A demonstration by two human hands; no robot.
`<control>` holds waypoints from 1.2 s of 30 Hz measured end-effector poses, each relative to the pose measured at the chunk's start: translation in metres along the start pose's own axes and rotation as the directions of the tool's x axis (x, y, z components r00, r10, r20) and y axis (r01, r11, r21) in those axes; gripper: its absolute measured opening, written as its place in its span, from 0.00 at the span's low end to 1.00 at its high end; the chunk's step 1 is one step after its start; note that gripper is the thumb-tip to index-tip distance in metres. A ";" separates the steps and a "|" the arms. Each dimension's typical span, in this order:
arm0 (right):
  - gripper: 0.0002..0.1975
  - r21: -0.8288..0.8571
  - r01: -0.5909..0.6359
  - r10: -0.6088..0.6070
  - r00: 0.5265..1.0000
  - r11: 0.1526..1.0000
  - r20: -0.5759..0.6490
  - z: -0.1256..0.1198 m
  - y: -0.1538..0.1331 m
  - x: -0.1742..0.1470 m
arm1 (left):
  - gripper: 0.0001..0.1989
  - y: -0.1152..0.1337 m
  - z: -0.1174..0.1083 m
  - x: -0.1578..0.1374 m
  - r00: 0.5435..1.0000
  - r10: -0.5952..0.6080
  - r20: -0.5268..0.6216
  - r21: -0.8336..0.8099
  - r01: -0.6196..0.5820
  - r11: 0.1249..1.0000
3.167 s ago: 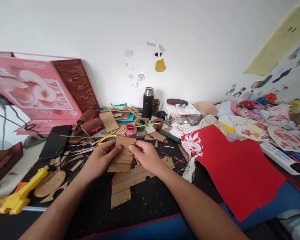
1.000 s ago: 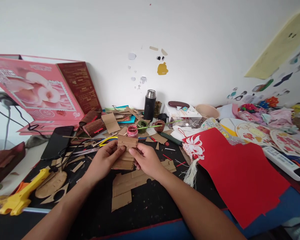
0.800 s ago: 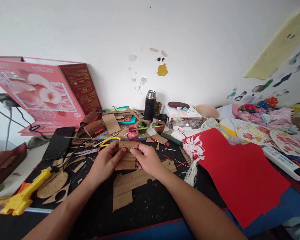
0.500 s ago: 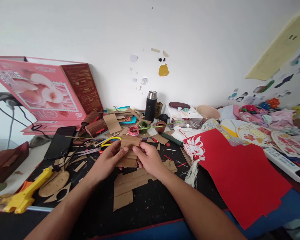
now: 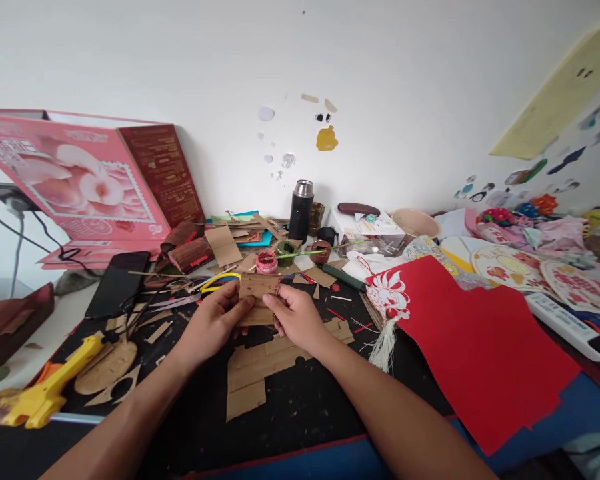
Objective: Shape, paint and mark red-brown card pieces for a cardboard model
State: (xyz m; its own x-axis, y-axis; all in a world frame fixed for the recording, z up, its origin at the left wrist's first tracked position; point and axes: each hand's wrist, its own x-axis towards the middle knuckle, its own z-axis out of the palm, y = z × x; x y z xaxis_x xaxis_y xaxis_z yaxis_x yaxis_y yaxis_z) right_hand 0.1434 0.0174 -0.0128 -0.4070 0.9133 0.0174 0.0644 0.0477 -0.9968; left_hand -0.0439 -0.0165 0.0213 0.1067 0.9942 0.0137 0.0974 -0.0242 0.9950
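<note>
A small brown piece of cardboard (image 5: pixel 258 288) is held between both hands above the black mat. My left hand (image 5: pixel 223 308) pinches its left side, thumb on the near face. My right hand (image 5: pixel 295 310) grips the right side the same way, and the fingers behind are mostly hidden. Under the hands lies a larger cut sheet of cardboard (image 5: pixel 260 373). Yellow-handled scissors (image 5: pixel 220 281) rest just beyond my left hand. Behind the held piece stand a pink paint jar (image 5: pixel 267 262) and a green paint jar (image 5: pixel 286 253).
A yellow glue gun (image 5: pixel 55 390) lies at the left, near a black phone (image 5: pixel 117 283). A pink box (image 5: pixel 80 180) stands behind them. A black thermos (image 5: pixel 301 212) is at the back. Red paper (image 5: pixel 490 353) covers much of the right side. Cardboard scraps are scattered about.
The cardboard piece has tilted in my hands, so its face looks shorter from top to bottom. Both hands keep their hold and have barely moved.
</note>
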 end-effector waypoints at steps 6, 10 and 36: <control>0.14 -0.074 0.018 -0.021 0.999 0.997 -0.044 -0.003 0.003 0.004 | 0.31 -0.009 0.004 0.004 0.999 -0.027 -0.047 0.043 0.029 0.999; 0.19 -0.020 0.029 -0.029 1.000 0.999 -0.009 0.000 -0.003 0.000 | 0.31 -0.003 0.000 0.006 0.995 0.081 -0.066 0.066 -0.077 0.995; 0.19 -0.077 0.007 -0.007 1.000 0.997 -0.002 0.000 -0.005 -0.002 | 0.23 -0.012 0.008 0.001 0.989 0.130 -0.076 0.095 -0.123 0.988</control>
State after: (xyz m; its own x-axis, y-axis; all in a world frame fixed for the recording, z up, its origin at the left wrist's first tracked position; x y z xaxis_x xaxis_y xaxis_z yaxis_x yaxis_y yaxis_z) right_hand 0.1439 0.0158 -0.0082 -0.4052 0.9139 0.0246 0.1315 0.0849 -0.9877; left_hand -0.0370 -0.0158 0.0090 0.0434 0.9876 0.1508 0.1772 -0.1562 0.9717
